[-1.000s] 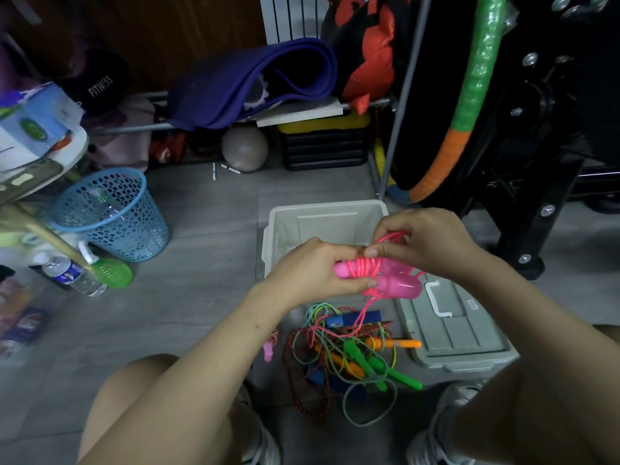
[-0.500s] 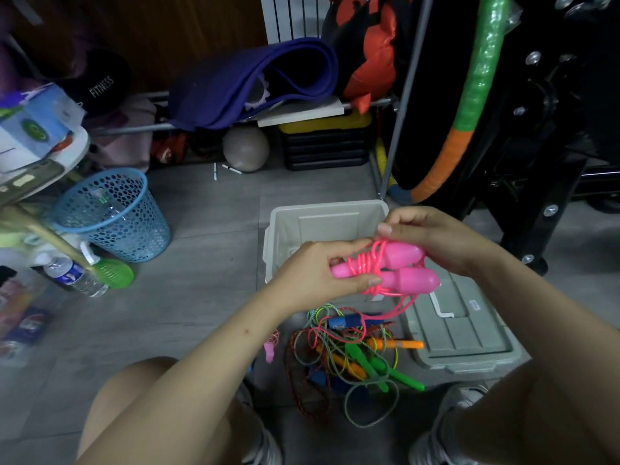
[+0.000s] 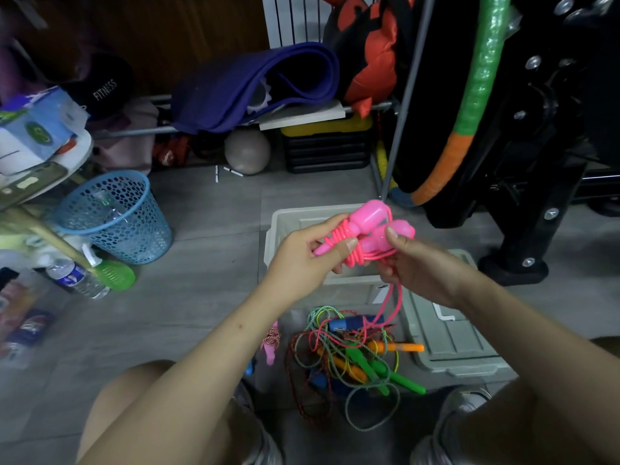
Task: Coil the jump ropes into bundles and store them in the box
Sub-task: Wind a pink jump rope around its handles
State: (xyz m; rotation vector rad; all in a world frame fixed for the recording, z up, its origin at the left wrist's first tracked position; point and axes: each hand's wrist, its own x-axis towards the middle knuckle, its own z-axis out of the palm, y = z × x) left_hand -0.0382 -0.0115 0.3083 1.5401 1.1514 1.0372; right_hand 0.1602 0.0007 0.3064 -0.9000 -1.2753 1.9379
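Raised and tilted since before, light stiff pink handles pinched by left hand and right hand, limp cord trailing, best gripped mid-wrap.

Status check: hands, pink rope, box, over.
Left hand and right hand both grip pink jump rope, partly wound, tail hanging to floor pile. Box open below. Nothing blocking.

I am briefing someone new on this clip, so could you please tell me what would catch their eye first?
The bright pink jump rope, gripped by the left hand and right hand above the open grey box, draws the eye first. Below the hands, a tangle of colourful jump ropes lies on the floor beside the box lid. At left stands a blue mesh wastebasket.
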